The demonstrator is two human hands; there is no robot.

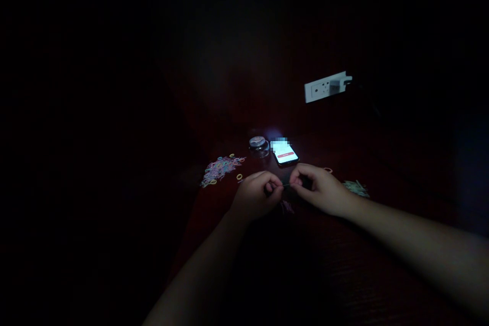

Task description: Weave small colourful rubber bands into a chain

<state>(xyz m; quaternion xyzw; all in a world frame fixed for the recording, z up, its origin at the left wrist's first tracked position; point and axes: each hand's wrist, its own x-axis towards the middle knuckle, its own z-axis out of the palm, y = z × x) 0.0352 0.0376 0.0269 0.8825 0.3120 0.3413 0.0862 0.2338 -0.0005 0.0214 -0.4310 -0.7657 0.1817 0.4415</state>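
Observation:
My left hand (pixel 256 194) and my right hand (pixel 318 188) face each other over the dark table, thumb and fingers pinched on each. Between their fingertips runs a thin, greenish elastic band (pixel 286 185), gripped at both ends. Left of my hands lies a loose pile of small multicoloured elastic bands (pixel 223 169), with a yellow band (pixel 239 177) apart from it. Below the fingertips sits a little clump of purplish bands (pixel 287 207). A heap of pale green bands (pixel 356 188) rests beyond my right wrist, near a pinkish band (pixel 328 170) partly behind that hand.
Just behind my hands a phone (pixel 287 155) lies with its screen lit. Beside it stands a small clear round container (pixel 259 146) with a lid. A white socket strip (pixel 321 88) with a plug in it is at the back right. The surroundings are very dark.

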